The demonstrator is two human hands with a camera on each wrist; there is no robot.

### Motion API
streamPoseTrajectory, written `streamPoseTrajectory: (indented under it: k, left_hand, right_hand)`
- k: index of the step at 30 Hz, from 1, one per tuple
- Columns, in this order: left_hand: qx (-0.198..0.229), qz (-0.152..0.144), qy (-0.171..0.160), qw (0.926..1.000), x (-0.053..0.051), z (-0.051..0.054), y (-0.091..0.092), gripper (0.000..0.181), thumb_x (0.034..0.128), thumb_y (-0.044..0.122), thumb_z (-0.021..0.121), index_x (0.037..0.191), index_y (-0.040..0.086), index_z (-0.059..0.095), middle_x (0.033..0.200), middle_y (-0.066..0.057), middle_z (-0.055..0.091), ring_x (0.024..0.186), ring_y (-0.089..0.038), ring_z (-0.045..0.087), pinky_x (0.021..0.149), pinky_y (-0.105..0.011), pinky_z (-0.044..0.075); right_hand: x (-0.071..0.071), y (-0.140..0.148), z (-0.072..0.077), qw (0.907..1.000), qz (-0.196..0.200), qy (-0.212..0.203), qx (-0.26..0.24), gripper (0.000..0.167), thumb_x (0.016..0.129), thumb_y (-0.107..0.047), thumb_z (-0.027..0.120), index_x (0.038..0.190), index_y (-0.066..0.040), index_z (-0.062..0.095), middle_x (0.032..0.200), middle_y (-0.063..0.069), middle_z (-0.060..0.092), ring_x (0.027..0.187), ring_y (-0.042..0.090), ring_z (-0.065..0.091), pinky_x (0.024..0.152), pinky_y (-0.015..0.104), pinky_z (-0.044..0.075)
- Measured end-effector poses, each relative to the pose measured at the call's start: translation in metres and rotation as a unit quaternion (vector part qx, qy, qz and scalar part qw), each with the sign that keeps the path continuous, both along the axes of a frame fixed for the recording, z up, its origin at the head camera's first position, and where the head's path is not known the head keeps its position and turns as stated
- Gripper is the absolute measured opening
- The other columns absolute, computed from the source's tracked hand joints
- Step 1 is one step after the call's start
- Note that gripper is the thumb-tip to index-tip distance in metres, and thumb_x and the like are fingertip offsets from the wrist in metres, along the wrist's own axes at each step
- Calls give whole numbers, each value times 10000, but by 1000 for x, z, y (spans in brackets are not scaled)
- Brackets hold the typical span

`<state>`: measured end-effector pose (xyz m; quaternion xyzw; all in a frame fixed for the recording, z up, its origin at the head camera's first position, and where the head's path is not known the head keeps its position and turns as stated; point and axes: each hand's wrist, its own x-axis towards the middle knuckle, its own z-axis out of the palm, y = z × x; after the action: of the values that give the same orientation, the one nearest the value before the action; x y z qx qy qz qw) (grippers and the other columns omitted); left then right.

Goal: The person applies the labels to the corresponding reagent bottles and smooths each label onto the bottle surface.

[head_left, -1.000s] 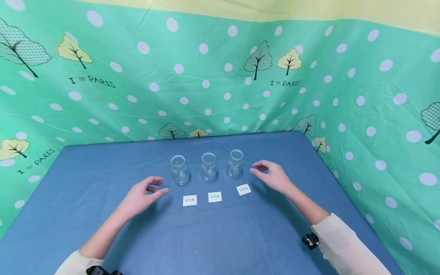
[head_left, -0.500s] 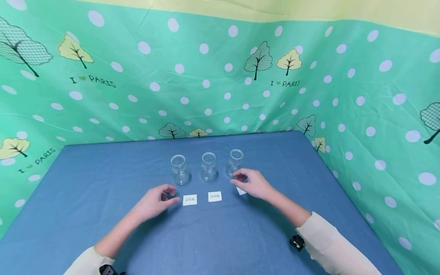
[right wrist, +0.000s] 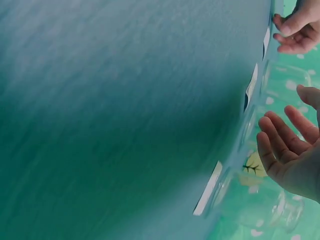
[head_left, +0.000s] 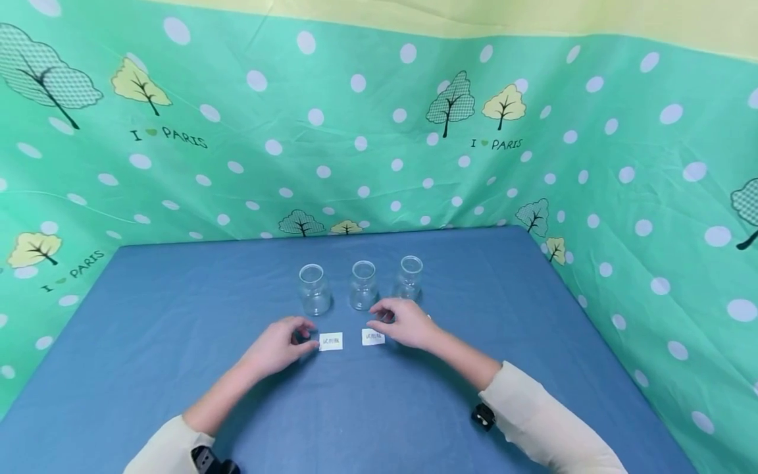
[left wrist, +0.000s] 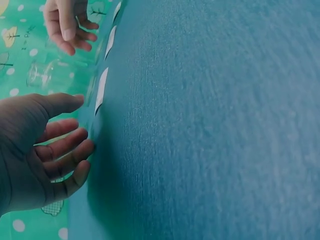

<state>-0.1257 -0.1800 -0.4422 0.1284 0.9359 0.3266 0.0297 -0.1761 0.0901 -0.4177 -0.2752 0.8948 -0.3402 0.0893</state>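
My left hand [head_left: 279, 346], fingers loosely bent, hovers beside the left white card [head_left: 331, 342] and holds nothing. Over the right edge of the middle card [head_left: 370, 337] hangs my right hand [head_left: 405, 323], its fingers also relaxed and nothing in them. Behind the cards stand three clear glass jars: a left jar [head_left: 315, 296], a middle jar [head_left: 363, 289] and a right jar [head_left: 410, 275], partly covered by the right hand. The right card [right wrist: 207, 189] shows in the right wrist view; the right hand hides most of it in the head view. Handwriting marks the cards.
A blue cloth [head_left: 367, 415] covers the table. Green curtain [head_left: 237, 131] with white dots and printed trees stands behind and to the right. Each sleeve carries a small black device, such as the right wrist camera [head_left: 483, 416].
My right hand has swept left from beside the right jar, past the right card to the middle one. My left hand has come right and a little nearer, up to the left card. Jars stay put.
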Motion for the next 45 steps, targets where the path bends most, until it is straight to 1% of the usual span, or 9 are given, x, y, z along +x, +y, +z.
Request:
streamPoseTrajectory:
  k: [4, 9, 13, 17, 21, 25, 33, 36, 45]
  left_hand:
    - [-148, -47, 188, 9997, -2, -2, 3, 258, 794, 216, 727, 999, 75, 662, 832, 1, 619, 703, -81, 527, 651, -248, 443]
    - [-302, -182, 335, 9988, -4, -2, 7, 239, 775, 214, 742, 963, 86, 667, 794, 10, 591, 717, -109, 520, 662, -283, 436]
    - [-421, -170, 352, 9983, -5, -3, 9, 227, 768, 202, 748, 949, 90, 670, 777, 16, 576, 716, -111, 513, 668, -296, 429]
    - [-447, -140, 348, 9983, -6, -4, 8, 228, 762, 189, 752, 948, 85, 670, 772, 15, 576, 707, -109, 509, 660, -290, 423]
    - [-452, -128, 239, 9986, -5, -2, 8, 230, 770, 191, 750, 957, 85, 669, 777, 11, 580, 710, -113, 515, 658, -290, 423]
    - [-444, -110, 106, 9989, -5, -1, 8, 224, 778, 195, 746, 959, 90, 667, 778, 6, 579, 706, -120, 514, 652, -289, 418]
    - [-475, -146, 134, 9987, -6, -2, 8, 224, 776, 197, 747, 956, 93, 663, 772, 9, 575, 702, -118, 506, 652, -283, 411]
    - [-469, -168, 148, 9986, -6, -2, 8, 232, 772, 197, 749, 957, 86, 663, 774, 5, 574, 705, -123, 508, 652, -286, 411]
    - [-463, -233, 218, 9984, -7, -4, 6, 242, 762, 205, 756, 951, 80, 670, 771, 9, 572, 708, -117, 504, 656, -286, 415]
  right_hand:
    - [1, -10, -3, 9995, 192, 188, 158, 290, 860, -270, 664, 1072, -73, 665, 955, 32, 684, 838, 146, 620, 749, 256, 491]
    - [2, -25, -6, 9961, 379, 615, 501, 278, 856, -291, 664, 1060, -103, 672, 926, 21, 671, 824, 155, 612, 734, 255, 477]
    - [4, -36, -8, 9932, 414, 764, 780, 271, 847, -311, 673, 1051, -132, 679, 869, -12, 632, 752, 97, 561, 678, 218, 448]
    - [5, -47, -11, 9894, 482, 813, 1105, 267, 840, -333, 680, 1041, -157, 684, 785, -52, 558, 685, 46, 481, 627, 189, 406]
    - [7, -55, -15, 9869, 496, 814, 1305, 267, 826, -351, 694, 1024, -174, 688, 736, -72, 510, 651, 37, 448, 594, 184, 375]
    - [7, -58, -19, 9852, 466, 860, 1404, 286, 805, -368, 711, 1020, -181, 691, 740, -70, 524, 650, 29, 449, 579, 179, 369]
    - [9, -61, -18, 9802, 459, 872, 1717, 344, 769, -416, 733, 1021, -186, 691, 762, -68, 523, 660, 39, 456, 566, 194, 367]
    - [10, -62, -18, 9796, 463, 855, 1756, 331, 769, -409, 736, 1008, -184, 696, 758, -70, 521, 662, 40, 460, 566, 195, 367]
    - [8, -65, -18, 9820, 453, 814, 1645, 255, 777, -357, 738, 966, -188, 706, 729, -83, 523, 666, 34, 464, 572, 189, 364]
